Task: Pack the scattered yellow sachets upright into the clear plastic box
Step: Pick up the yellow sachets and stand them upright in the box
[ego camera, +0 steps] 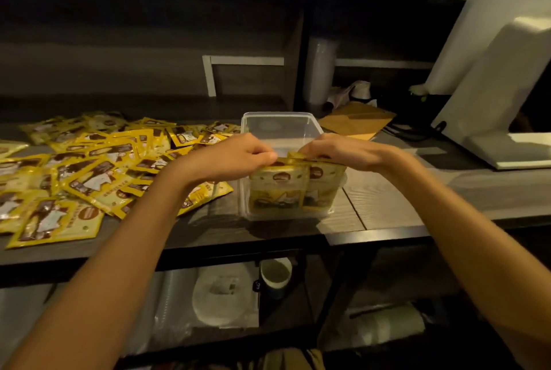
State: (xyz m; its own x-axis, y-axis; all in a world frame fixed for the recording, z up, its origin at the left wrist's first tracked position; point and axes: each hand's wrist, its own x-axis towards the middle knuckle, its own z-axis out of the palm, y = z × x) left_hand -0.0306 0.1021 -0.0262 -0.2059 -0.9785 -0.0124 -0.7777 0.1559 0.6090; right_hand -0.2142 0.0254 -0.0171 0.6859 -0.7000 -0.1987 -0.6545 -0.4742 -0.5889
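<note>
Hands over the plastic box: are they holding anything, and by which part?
Yes. The left hand and the right hand both pinch the top edges of the upright sachets standing at the near end of the clear box.

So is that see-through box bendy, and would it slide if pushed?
Probably bendy: the clear box has thin see-through walls. Likely light and easy to slide, since only its near end holds sachets. It shouldn't tip; it sits low and wide.
</note>
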